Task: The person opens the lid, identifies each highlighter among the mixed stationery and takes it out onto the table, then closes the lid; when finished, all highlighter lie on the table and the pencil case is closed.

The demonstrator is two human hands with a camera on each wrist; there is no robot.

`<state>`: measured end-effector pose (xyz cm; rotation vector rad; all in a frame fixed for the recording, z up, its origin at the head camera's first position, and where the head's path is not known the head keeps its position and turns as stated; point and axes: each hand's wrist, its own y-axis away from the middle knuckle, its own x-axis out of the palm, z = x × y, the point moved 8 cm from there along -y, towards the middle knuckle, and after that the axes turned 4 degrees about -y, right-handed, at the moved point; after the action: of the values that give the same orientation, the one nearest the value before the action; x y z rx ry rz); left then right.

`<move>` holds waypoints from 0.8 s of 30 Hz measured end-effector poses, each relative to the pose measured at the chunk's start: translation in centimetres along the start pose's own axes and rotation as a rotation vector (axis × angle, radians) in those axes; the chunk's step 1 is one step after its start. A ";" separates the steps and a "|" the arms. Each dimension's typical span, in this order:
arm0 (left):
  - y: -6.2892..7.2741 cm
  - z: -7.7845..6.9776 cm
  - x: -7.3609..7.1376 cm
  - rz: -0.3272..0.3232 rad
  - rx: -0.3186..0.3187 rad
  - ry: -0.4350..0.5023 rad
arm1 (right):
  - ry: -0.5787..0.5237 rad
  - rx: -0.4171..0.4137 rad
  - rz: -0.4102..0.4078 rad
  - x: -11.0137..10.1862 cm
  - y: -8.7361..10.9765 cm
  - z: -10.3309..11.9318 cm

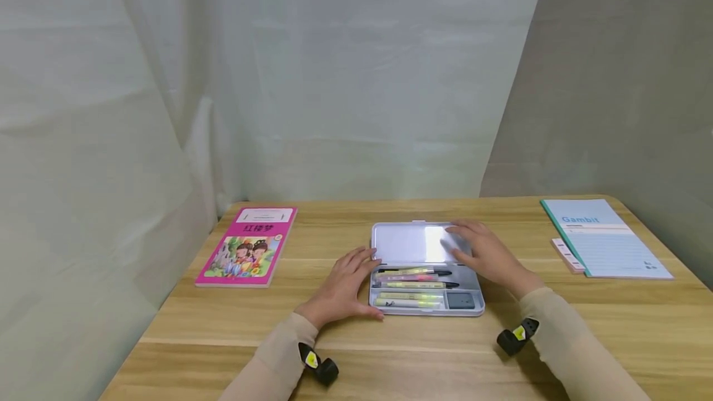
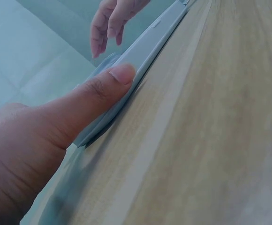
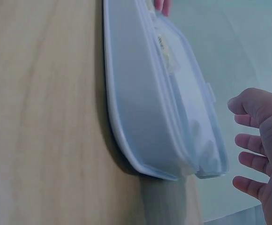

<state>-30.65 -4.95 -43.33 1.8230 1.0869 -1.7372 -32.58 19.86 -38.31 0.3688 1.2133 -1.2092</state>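
A white plastic pencil case (image 1: 469, 278) lies unfolded on the table, its lid (image 1: 398, 243) laid back toward the far side. Inside are several pens (image 1: 414, 285) and a dark grey eraser (image 1: 460, 301) in the front right compartment. My left hand (image 1: 346, 286) rests along the case's left side, fingers extended and thumb near the front left corner; the left wrist view shows that thumb straight beside the case wall (image 2: 147, 40). Over the lid's right part hovers my right hand (image 1: 490, 255), its fingers spread and slightly bent, holding nothing. In the right wrist view, this hand (image 3: 267, 140) appears apart from the case.
A pink book (image 1: 245, 246) with an illustrated cover lies at the table's left. At the right is a light blue notebook (image 1: 609, 240), with a small pink-and-white item (image 1: 568, 257) at its left edge. Pale curtains (image 1: 356, 79) hang behind the wooden table (image 1: 412, 357).
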 end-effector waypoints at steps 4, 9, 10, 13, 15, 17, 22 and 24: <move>0.0 -0.1 0.0 0.017 -0.003 -0.004 | -0.001 0.014 -0.009 -0.6 0.7 0.4; 0.0 -0.1 0.0 0.034 -0.003 -0.017 | -0.005 0.008 -0.045 -1.5 1.6 1.1; 0.0 -0.1 0.0 0.033 0.000 -0.022 | -0.004 0.004 -0.053 -1.6 1.8 1.3; -0.1 -0.2 -0.1 0.023 0.010 -0.029 | -0.008 0.002 -0.066 -2.0 2.4 1.6; -0.2 -0.2 -0.2 0.019 0.014 -0.028 | -0.007 0.008 -0.062 -2.1 2.7 1.8; -0.2 -0.2 -0.2 0.018 0.015 -0.024 | -0.004 0.016 -0.053 -2.2 3.0 1.9; -0.2 -0.1 0.0 0.024 0.007 -0.011 | 0.009 0.002 -0.034 -2.2 3.6 2.7; -0.2 0.0 0.0 0.024 0.004 -0.002 | 0.010 -0.012 -0.028 -2.1 3.7 3.0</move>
<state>-30.79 -4.80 -43.31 1.8288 1.0571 -1.7276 -27.68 20.08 -36.67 0.3502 1.2380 -1.2251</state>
